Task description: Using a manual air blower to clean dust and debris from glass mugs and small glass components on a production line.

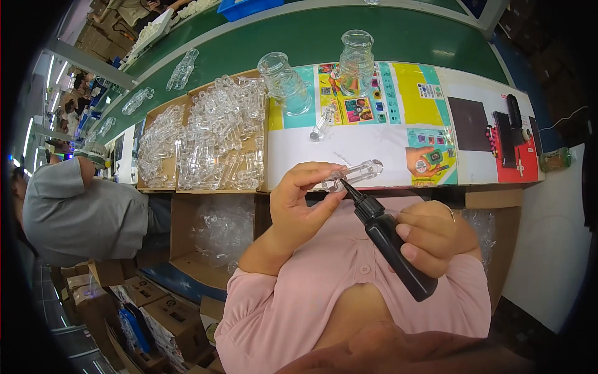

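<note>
Between its thumb and fingers, my left hand (303, 202) pinches a clear plastic part (358, 172), long and hollow-looking, with a rounded knob at its far end. My right hand (431, 235) is wrapped around a black squeeze bottle (398, 246), tilted with its narrow nozzle up and to the left. The nozzle tip meets the near end of the clear part, beside my left thumb; whether any liquid comes out is too small to see. Another clear part (322, 123) lies on the work surface just beyond my hands.
A cardboard tray (269, 146) heaped with clear parts stands left. Two clear jar-like vessels (288, 87) (357, 59) stand at the back. A phone (507, 140) lies right on a red sheet. Below the table edge is an open carton (180, 234). A co-worker in grey (87, 209) sits left.
</note>
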The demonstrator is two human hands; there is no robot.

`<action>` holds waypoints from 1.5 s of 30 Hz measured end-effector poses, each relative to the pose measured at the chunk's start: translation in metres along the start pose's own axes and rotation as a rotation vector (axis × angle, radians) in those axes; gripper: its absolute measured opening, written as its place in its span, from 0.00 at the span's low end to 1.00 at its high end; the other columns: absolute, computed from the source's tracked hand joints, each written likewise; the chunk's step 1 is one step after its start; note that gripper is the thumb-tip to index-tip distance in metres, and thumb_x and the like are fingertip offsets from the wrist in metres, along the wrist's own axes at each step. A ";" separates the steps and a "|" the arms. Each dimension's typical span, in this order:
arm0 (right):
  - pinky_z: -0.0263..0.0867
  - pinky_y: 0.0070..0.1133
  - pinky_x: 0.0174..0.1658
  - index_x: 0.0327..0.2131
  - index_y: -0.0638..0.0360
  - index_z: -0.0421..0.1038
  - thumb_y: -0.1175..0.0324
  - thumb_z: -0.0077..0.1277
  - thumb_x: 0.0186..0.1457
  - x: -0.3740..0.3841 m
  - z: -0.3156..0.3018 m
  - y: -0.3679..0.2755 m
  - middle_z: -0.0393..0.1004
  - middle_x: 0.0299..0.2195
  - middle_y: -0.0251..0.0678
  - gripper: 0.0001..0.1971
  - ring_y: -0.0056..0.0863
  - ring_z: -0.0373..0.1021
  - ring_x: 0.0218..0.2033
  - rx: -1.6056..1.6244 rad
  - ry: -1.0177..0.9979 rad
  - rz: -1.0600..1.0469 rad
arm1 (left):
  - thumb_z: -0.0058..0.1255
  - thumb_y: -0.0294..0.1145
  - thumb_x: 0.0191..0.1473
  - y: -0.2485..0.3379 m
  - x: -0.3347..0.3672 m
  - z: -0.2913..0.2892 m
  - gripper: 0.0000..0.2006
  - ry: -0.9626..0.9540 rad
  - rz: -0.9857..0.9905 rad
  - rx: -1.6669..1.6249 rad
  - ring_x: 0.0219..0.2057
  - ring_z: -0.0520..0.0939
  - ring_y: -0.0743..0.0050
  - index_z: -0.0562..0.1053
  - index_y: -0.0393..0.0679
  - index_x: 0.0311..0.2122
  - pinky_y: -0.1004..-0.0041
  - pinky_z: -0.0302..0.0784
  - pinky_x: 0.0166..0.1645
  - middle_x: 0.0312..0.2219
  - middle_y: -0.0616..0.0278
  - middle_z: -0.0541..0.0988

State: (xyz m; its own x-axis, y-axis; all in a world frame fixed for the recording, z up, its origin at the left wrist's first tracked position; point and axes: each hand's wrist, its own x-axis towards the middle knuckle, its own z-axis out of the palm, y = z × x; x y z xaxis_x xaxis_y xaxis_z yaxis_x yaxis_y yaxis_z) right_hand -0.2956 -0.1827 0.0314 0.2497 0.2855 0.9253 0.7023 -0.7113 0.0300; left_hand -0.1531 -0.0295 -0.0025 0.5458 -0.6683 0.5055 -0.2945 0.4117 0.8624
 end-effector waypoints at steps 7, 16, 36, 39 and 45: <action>0.63 0.21 0.20 0.35 0.69 0.62 0.76 0.50 0.39 0.002 0.001 -0.002 0.67 0.29 0.46 0.15 0.32 0.66 0.21 -0.009 0.010 0.033 | 0.58 0.14 0.34 0.003 0.003 -0.003 0.21 0.016 0.238 0.394 0.35 0.78 0.61 0.67 0.37 0.36 0.73 0.75 0.39 0.34 0.48 0.75; 0.67 0.21 0.27 0.52 0.53 0.51 0.51 0.46 0.51 -0.006 -0.010 -0.002 0.66 0.34 0.36 0.29 0.28 0.68 0.30 0.190 0.338 0.890 | 0.55 0.11 0.35 -0.002 0.006 0.003 0.21 -0.029 0.239 0.407 0.39 0.76 0.60 0.66 0.37 0.38 0.71 0.72 0.44 0.36 0.48 0.73; 0.64 0.27 0.48 0.41 0.68 0.62 0.77 0.46 0.49 -0.136 -0.055 0.112 0.68 0.38 0.44 0.13 0.33 0.68 0.41 0.664 1.102 1.279 | 0.46 0.27 0.50 -0.060 0.016 0.020 0.19 0.054 -0.840 -0.905 0.37 0.74 0.75 0.61 0.38 0.48 0.62 0.68 0.50 0.37 0.58 0.71; 0.65 0.22 0.42 0.39 0.64 0.63 0.75 0.50 0.47 -0.151 -0.063 0.134 0.69 0.34 0.38 0.14 0.29 0.69 0.37 0.204 0.774 1.316 | 0.46 0.28 0.51 -0.065 0.019 0.024 0.17 0.042 -0.900 -0.987 0.39 0.73 0.75 0.63 0.38 0.47 0.67 0.70 0.48 0.38 0.58 0.71; 0.65 0.19 0.37 0.36 0.63 0.65 0.68 0.57 0.42 -0.166 -0.058 0.141 0.71 0.31 0.35 0.17 0.23 0.69 0.34 -0.511 0.188 1.371 | 0.46 0.29 0.52 -0.069 0.023 0.032 0.16 0.093 -0.910 -0.960 0.35 0.74 0.77 0.63 0.38 0.47 0.71 0.71 0.46 0.37 0.60 0.72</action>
State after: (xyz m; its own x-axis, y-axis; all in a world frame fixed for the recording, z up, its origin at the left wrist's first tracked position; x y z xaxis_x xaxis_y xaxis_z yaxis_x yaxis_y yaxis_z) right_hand -0.2766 -0.3678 -0.0965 0.3943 -0.8399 0.3729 -0.3222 -0.5064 -0.7998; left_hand -0.1453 -0.0935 -0.0491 0.3146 -0.9084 -0.2754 0.8493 0.1399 0.5090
